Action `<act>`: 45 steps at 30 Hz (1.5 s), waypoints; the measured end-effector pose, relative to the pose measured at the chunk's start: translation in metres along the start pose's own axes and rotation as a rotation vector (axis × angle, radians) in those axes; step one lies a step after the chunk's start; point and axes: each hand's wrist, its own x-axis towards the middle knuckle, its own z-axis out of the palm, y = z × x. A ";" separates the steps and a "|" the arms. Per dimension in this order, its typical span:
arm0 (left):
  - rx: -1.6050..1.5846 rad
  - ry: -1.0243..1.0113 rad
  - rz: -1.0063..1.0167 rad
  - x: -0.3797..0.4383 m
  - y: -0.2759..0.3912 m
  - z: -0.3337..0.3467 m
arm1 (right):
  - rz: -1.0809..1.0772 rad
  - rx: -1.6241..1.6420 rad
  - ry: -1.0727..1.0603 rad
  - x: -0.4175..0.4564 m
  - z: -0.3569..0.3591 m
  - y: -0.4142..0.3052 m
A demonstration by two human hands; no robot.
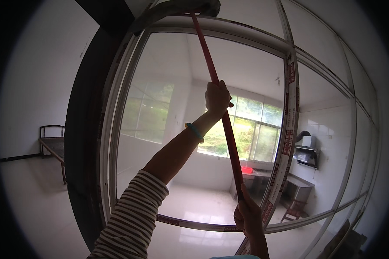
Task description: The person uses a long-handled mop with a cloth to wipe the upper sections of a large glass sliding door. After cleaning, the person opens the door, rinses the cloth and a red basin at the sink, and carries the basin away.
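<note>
A long red pole (pixel 206 53) slants up across the view, with my left hand (pixel 218 99) wrapped around it near the middle. Lower down, my right hand (pixel 249 212) grips the pole close to its bottom end. At the top, a dark grey cloth-like head (pixel 178 9) lies against the upper bar of a white-framed glass partition (pixel 227 35). A turquoise beaded bracelet (pixel 194 132) circles my left wrist, above a striped sleeve (pixel 133 210).
A dark door post (pixel 84 136) stands left of the glass, with a table (pixel 53 145) beyond it. Through the panes show a red basin (pixel 246 170) on a counter, a range hood (pixel 306 153) and a wooden chair (pixel 295 210). Printed tape (pixel 289 137) covers parts of the frame.
</note>
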 end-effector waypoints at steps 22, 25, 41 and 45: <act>0.136 -0.499 0.025 -0.043 0.016 0.020 | 0.138 0.573 0.255 -0.085 0.089 0.011; 0.228 -0.509 -0.037 -0.045 0.026 -0.037 | 0.304 0.741 0.326 -0.085 0.125 0.035; -0.116 -0.350 -0.095 -0.039 0.055 -0.075 | -0.132 0.768 -0.175 -0.076 0.116 0.077; 0.009 -0.483 -0.045 -0.056 0.052 -0.010 | -0.261 0.823 -0.101 -0.092 0.111 0.075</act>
